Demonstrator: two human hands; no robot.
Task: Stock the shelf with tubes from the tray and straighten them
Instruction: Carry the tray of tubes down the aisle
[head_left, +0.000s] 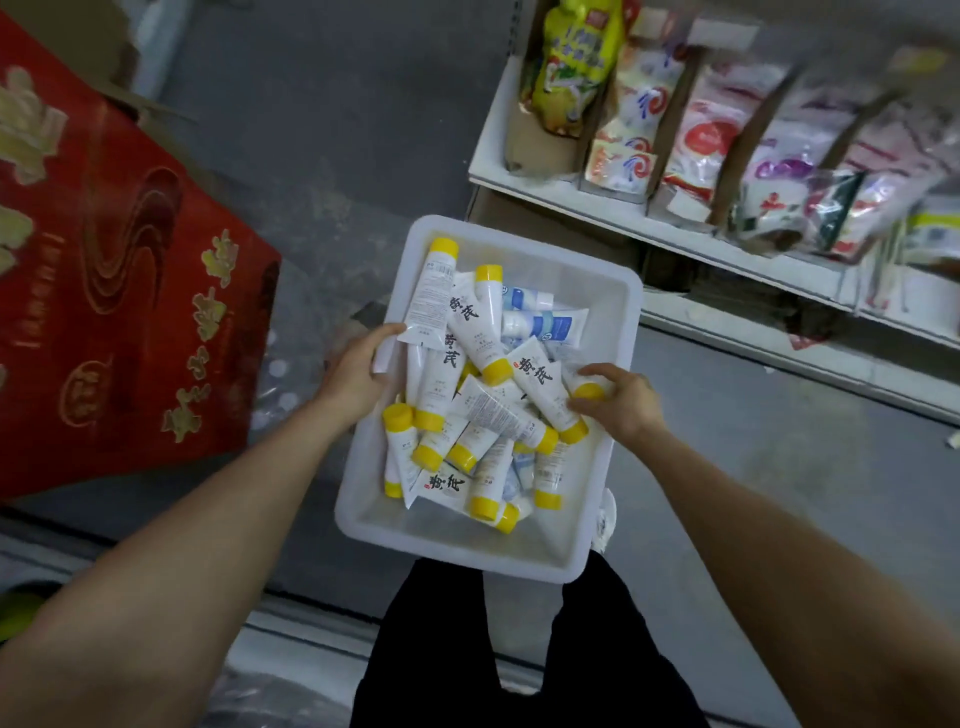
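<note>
Our right hand is down in the pile, and its fingers curl round the yellow cap of one white plastic tube. Our left hand grips the left rim of the white plastic tray, with the thumb hooked over the edge. The tray sits in front of our legs, and it looks like only that one hand carries it. Inside it lie many white tubes with yellow caps, all jumbled and crossing each other, plus a few white and blue tubes near the far side. The white metal shelf is up and to the right, near the tray but not touching it. It holds soft bags of food standing in slots. We think the tray could tip, because one hand holds one side only. Then tubes might slide out onto the grey floor. Pulling one tube by its cap could also drag its neighbours along.
</note>
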